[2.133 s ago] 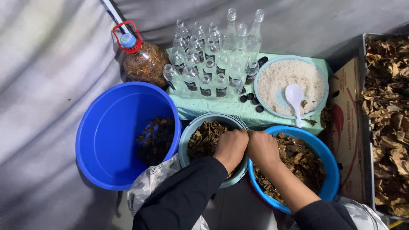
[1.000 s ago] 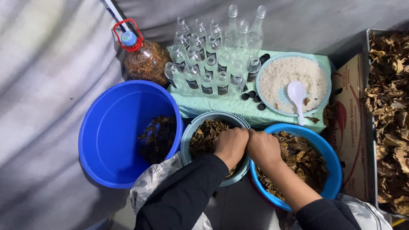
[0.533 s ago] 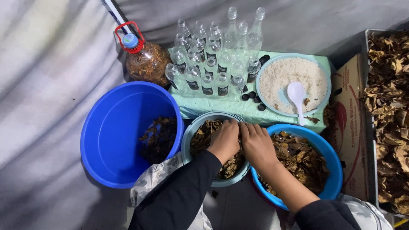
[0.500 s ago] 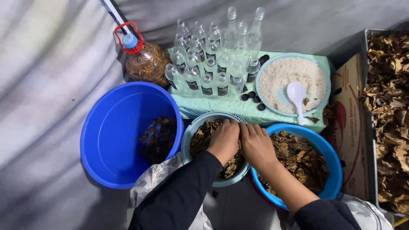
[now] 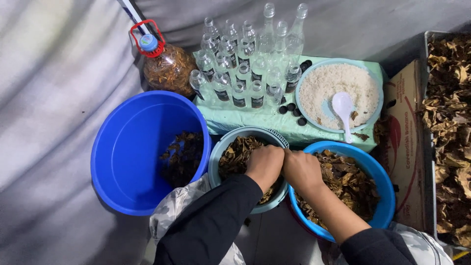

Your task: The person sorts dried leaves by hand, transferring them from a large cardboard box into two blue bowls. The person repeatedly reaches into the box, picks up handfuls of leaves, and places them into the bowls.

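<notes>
Down at the middle, the left hand (image 5: 265, 164) lies knuckles-up over the grey-green bowl (image 5: 219, 162), its fingers curled down into the dried brown leaves (image 5: 238, 152) that fill it. The right hand (image 5: 301, 169) sits just beside it, touching it at the knuckles, and bends over the near rim of the blue bowl (image 5: 387, 196), which holds more of the same leaves. Both forearms come up from the bottom edge, the left in a dark sleeve, the right bare to the wrist.

Fingertips of both hands are buried or turned under, so whether they pinch a leaf or merely press cannot be told. A large blue tub (image 5: 127, 152) at the left has a dark heap of leaves in its bottom, hard to make out in shadow.

Behind the bowls, a pale green cloth-covered stand (image 5: 235, 118) bears a cluster of small clear bottles (image 5: 245, 64), loose black caps (image 5: 292, 108), and a plate of white grains (image 5: 338, 81) with a white spoon (image 5: 342, 105). Beside it stands a leaf-filled jug (image 5: 167, 68) with a red handle. Grey sheeting (image 5: 49, 98) backs everything; a cardboard box (image 5: 407, 142) and a tray of leaves (image 5: 449, 122) run off the right edge.
</notes>
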